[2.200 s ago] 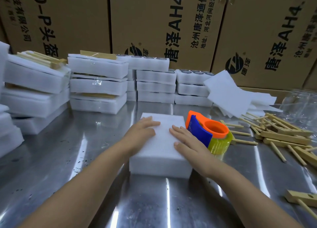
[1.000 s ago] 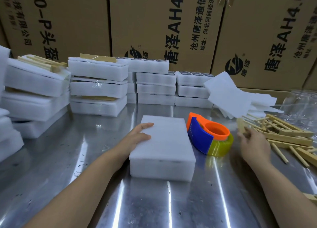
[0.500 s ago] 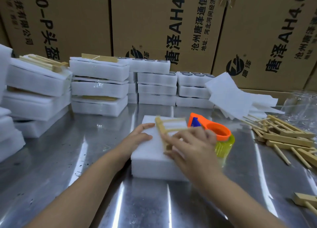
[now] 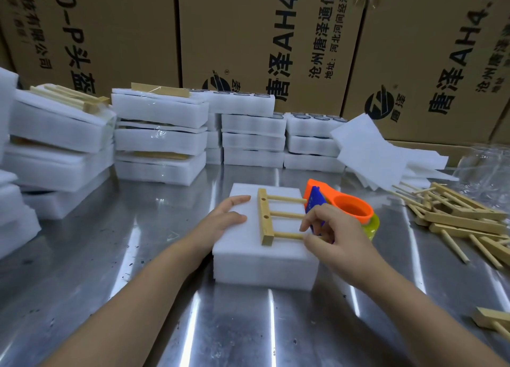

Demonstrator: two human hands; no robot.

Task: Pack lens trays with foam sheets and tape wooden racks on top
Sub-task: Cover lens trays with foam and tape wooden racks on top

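While the left hand (image 4: 223,220) lay open with straight fingers on the left edge of the lens tray (image 4: 265,264), the right hand (image 4: 331,234) held the wooden rack (image 4: 271,217) by the free ends of its pegs, thumb against the nearest peg and curled forefinger at the middle one; the rack lay flat on the white foam covering the tray, its bar running away from the person and its three pegs pointing right. The tray stood in the middle of the shiny metal tabletop (image 4: 124,256); just beside its right side sat an orange and blue tape dispenser (image 4: 350,209) with a yellowish roll, partly hidden behind the right hand's fingers. Farther back and to the left, packed trays (image 4: 160,135) were piled in stacks, some with racks taped on top under clear film; plain white trays were stacked behind the dispenser. To the right of those lay a fanned heap of foam sheets (image 4: 372,151); near it, loose racks (image 4: 463,217) were jumbled at the right edge, and a single rack (image 4: 491,318) lay apart at the lower right. Printed cardboard boxes (image 4: 248,35) walled the back.
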